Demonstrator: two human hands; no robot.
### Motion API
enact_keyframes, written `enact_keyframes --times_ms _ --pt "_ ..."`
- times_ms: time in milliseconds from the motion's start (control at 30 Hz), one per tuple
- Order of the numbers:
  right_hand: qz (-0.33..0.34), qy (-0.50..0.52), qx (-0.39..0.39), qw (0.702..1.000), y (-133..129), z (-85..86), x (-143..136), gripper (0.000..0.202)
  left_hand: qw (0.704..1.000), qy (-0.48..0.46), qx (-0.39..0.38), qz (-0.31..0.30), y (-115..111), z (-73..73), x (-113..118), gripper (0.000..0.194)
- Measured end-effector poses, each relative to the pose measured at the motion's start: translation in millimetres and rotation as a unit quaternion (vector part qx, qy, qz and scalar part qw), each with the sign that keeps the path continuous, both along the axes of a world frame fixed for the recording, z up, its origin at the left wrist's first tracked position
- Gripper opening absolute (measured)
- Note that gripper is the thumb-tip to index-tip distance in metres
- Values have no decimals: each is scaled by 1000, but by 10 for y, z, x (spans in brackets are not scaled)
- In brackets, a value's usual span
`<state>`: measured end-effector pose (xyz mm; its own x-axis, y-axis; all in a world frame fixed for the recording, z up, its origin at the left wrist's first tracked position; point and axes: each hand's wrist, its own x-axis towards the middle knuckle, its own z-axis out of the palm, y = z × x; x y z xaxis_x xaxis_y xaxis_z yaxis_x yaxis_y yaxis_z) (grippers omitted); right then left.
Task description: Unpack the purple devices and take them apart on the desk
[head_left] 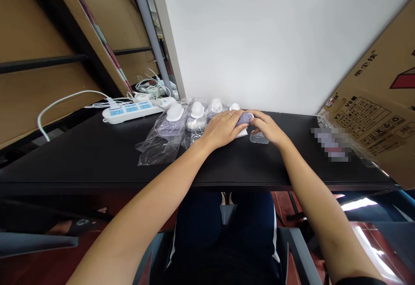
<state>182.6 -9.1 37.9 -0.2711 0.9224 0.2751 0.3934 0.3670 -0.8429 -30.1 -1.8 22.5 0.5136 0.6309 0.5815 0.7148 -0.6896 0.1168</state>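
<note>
A small purple piece with dark dots on its side and a white end is between my hands near the back of the black table. My left hand wraps over its left part, with a ring on one finger. My right hand closes its fingers on the right end. White, bristle-like material shows beneath the piece. Just below my right fingers is a clear plastic cover; I cannot tell whether they touch it. Left of my hands, several purple items with white domed tops lie in clear bags.
A white power strip with blue sockets and cables lies at the back left. Behind the black table rises a white panel. A large cardboard box leans at the right, beside a blurred-out packet.
</note>
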Motion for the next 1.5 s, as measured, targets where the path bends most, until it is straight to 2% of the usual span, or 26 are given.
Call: enact_keyframes --times_ms 167,500,633,767,833,900,1000,1067,1200,1367,1500 --pt "-7 31 31 999 13 -28 -44 37 1000 15 14 12 17 -7 4 50" --pt "-10 112 21 993 -4 -11 -86 32 999 -31 8 1 47 -15 -12 50" --pt "-53 133 35 989 84 -53 -45 47 999 -48 -18 -3 57 -1 -46 52" --pt "-103 176 58 977 222 -33 212 58 997 -71 -25 -1 66 -1 -63 56" --pt "-150 139 55 977 279 -30 414 57 996 -87 -32 1 66 -4 -63 57" --pt "-190 40 43 980 327 -61 609 52 993 -111 -38 2 70 -12 -61 57" --pt "-192 -133 12 972 389 -156 790 40 985 -169 -45 2 95 -37 -62 57" --pt "-161 -199 -29 966 419 -212 822 34 975 -218 -49 -3 126 -57 -64 58" --pt "-135 -247 -89 956 442 -236 804 34 940 -329 -86 -36 191 -75 -60 56" --pt "-140 -251 -57 956 438 -227 817 37 882 -442 -153 -62 258 -73 -33 51" --pt "-143 -228 -29 963 436 -248 812 41 835 -508 -201 -64 314 -87 -10 56"
